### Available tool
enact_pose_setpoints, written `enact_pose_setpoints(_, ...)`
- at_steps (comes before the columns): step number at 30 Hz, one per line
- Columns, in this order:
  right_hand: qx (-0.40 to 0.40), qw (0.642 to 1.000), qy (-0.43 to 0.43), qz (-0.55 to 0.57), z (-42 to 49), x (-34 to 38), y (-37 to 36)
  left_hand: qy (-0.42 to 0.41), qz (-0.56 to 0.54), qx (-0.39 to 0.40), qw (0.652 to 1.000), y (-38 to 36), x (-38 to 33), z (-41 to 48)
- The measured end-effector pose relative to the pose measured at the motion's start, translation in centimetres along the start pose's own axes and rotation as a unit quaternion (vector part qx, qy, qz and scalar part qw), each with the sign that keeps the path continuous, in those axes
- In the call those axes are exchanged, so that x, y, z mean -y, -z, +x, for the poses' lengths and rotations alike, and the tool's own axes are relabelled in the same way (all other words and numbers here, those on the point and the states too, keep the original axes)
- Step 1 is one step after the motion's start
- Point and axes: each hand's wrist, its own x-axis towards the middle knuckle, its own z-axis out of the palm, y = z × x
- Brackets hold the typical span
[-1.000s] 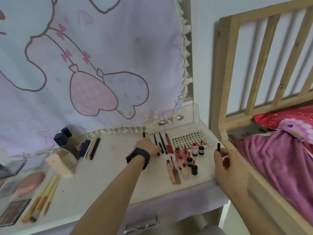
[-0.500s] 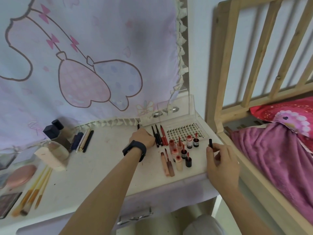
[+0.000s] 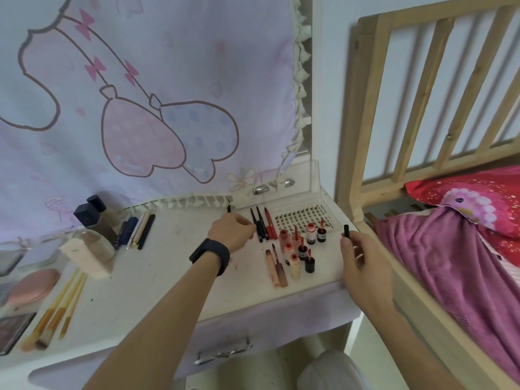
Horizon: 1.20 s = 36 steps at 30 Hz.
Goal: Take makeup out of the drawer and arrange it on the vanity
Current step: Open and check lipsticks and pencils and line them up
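1. The left hand (image 3: 232, 230) is curled round a thin black pencil (image 3: 228, 208) low over the back of the desk (image 3: 157, 271). The pencil's tip pokes up behind the knuckles. A dark band (image 3: 209, 256) sits on that wrist.
2. The right hand (image 3: 363, 257) pinches a short black tube (image 3: 346, 231) upright between thumb and fingers, at the desk's right edge.
3. Just right of the left hand lie three pens (image 3: 262, 224), two black and one red, side by side.
4. Between the hands stands a cluster of small bottles (image 3: 301, 246) with red and pink caps. Two lip tubes (image 3: 277, 264) lie flat beside them.
5. Behind the bottles lies a lash tray (image 3: 304, 219), in front of a clear box (image 3: 289, 178).
6. Further left on the desk are more pencils (image 3: 138, 229), dark bottles (image 3: 92, 212), a pink compact (image 3: 33, 282) and brushes (image 3: 56, 308).
7. The drawer (image 3: 223, 354) with its metal handle shows below the desk's front edge.
8. A bed (image 3: 450, 263) with a purple blanket stands to the right.
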Motion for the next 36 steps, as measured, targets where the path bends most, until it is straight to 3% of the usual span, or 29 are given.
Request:
enact_pose_setpoints(5, 0.028, 0.998, 0.058, 0.019, -1.7, 3.5, 1.5, -0.101, -0.098, 0.012, 0.99, 2.0, -1.3, -5.9)
enact_pose_setpoints(8, 0.06, 0.995, 0.047, 0.069, -3.3, 6.4, 1.4, -0.152, -0.163, 0.051, 0.974, 2.4, -1.9, -8.9)
enact_pose_setpoints(13, 0.114, 0.985, 0.03, 0.126, -4.8, 9.5, -0.1, -0.191, -0.21, 0.06, 0.957, 2.3, -1.6, -10.8)
enact_pose_setpoints(17, 0.136, 0.981, 0.036, 0.133, -5.0, 11.0, -0.6, -0.176, -0.232, 0.039, 0.956, 2.9, -1.1, -10.7)
enact_pose_setpoints(23, 0.049, 0.996, 0.031, 0.072, -2.8, 8.5, 1.4, -0.097, -0.184, -0.032, 0.977, 5.0, 0.8, -7.1)
enact_pose_setpoints(28, -0.016, 0.997, 0.011, -0.08, -0.9, 1.2, 0.8, -0.034, -0.099, -0.056, 0.993, 4.2, 1.4, -1.9)
enact_pose_setpoints(33, -0.068, 0.975, 0.121, -0.171, -1.9, -3.2, -1.4, -0.018, 0.032, -0.021, 0.999, 1.9, 0.3, 2.1)
enact_pose_setpoints(36, -0.091, 0.971, 0.135, -0.175, -1.6, -3.5, -1.9, -0.006, 0.088, 0.001, 0.996, 0.6, 0.0, 3.4)
